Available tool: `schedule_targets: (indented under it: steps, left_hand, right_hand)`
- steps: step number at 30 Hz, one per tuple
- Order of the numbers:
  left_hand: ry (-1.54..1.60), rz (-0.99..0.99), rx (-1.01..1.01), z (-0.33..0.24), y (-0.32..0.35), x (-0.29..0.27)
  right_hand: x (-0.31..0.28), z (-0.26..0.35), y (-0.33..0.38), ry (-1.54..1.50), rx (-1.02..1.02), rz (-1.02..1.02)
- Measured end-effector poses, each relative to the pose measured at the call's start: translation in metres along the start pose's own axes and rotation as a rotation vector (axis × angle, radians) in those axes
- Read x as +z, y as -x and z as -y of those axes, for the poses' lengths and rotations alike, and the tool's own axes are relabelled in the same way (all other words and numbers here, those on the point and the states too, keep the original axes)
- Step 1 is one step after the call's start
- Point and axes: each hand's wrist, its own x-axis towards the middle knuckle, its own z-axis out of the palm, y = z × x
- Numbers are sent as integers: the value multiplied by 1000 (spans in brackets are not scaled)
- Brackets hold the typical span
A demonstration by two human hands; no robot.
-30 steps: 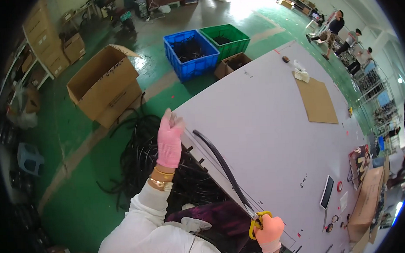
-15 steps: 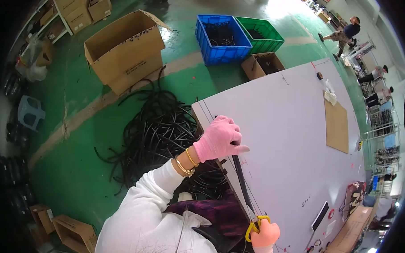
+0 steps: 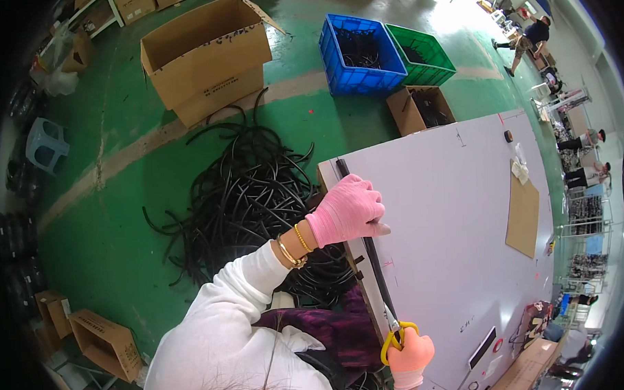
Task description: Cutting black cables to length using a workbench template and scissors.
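Observation:
A black rubber tube [image 3: 379,275] lies along the left edge of the white-topped table [image 3: 450,224]. My left hand [image 3: 350,209], in a pink glove, is closed over the tube's far part, with a short end of it showing beyond the fist. In my right hand [image 3: 410,358], gloved in pale pink and orange, is a pair of yellow-handled scissors [image 3: 389,347]. Their metal blades are up against the near part of the tube; whether they close around it I cannot make out. Pencil and red marks show on the tabletop beside the tube.
A heap of black tubes [image 3: 257,190] covers the floor left of the table. Beyond stand a large open carton [image 3: 215,78], a blue crate [image 3: 366,79], a green crate [image 3: 431,70] and a smaller carton [image 3: 402,113]. Cardboard [image 3: 524,218] and a phone [image 3: 482,348] lie on the table.
The view has shifted a little. More of the tube's far end now shows beyond my left hand. The scissor blades, mostly hidden before, now show against the tube.

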Motion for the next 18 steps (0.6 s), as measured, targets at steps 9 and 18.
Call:
schedule_targets:
  steps: [9,18]
  left_hand:
    - [3,-4,-35,2,0,2]
    - [-11,-15,-20,5,-4,0]
  right_hand:
    - [-1,2,-2,23,21,63]
    - [-1,2,-5,75,-6,54]
